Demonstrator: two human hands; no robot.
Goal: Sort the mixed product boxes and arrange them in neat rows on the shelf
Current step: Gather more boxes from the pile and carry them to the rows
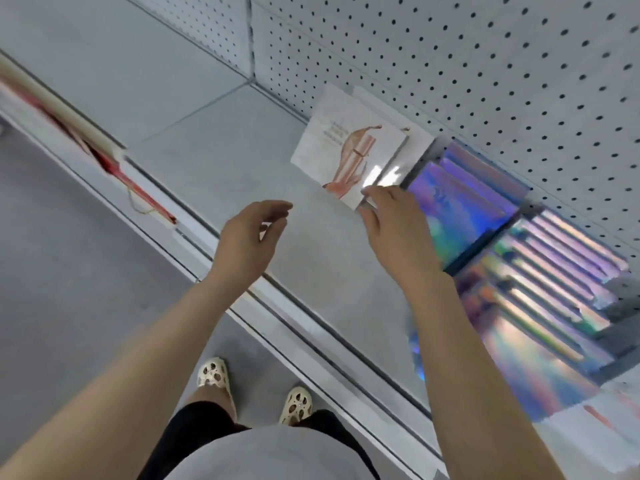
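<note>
Head view looks down along a grey shelf (242,140) backed by a white pegboard (450,64). Against the pegboard stands a short row of white boxes (341,147), the front one printed with a peach-coloured product picture. Just to their right, rows of holographic boxes (464,202) run on along the shelf, shimmering blue, purple and green; the nearest ones are blurred. The right hand (394,230) reaches to the near corner of the front white box, its thumb and fingertips curled onto that corner and edge, so it pinches the box where the white row meets the holographic one. The left hand (249,237) hovers above the bare shelf, left of the white boxes and apart from them, fingers loosely bent and spread, holding nothing. At the far left, on the shelf's front edge, lies something red and cream (104,154), too smeared to name. Below, past the shelf's front rail (311,344), the grey floor (69,271) shows with the person's two cream perforated shoes (256,389) beside the shelf base, and dark shorts above them.
</note>
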